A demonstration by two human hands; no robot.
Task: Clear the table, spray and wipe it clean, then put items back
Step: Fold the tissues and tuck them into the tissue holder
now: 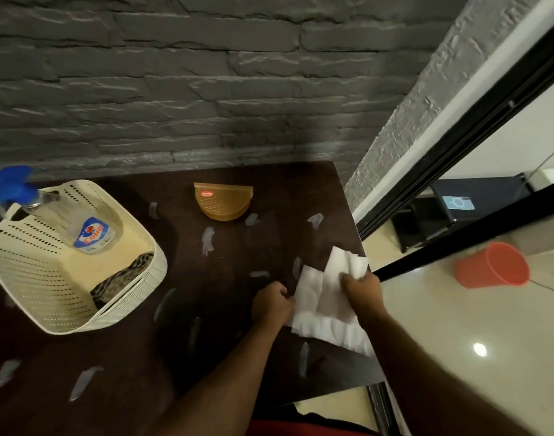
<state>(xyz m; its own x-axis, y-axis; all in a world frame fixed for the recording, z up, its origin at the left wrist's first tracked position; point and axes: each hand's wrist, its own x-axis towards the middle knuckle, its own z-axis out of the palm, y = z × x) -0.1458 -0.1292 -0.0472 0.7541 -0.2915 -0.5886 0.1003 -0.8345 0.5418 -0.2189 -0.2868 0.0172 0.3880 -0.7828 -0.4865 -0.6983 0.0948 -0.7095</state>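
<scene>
Both hands hold white tissue (329,297) over the dark surface (225,253) near its right edge: the left hand (271,302) pinches one side with curled fingers, the right hand (362,286) grips the bunched top. A spray bottle (80,225) lies in a cream basket (65,272) at the left edge. A tan holder (224,201) sits near the back edge.

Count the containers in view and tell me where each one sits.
3. A cream basket on the table's left side, holding the spray bottle; a tan holder at the table's far edge by the wall; an orange bucket on its side on the floor, right.
</scene>
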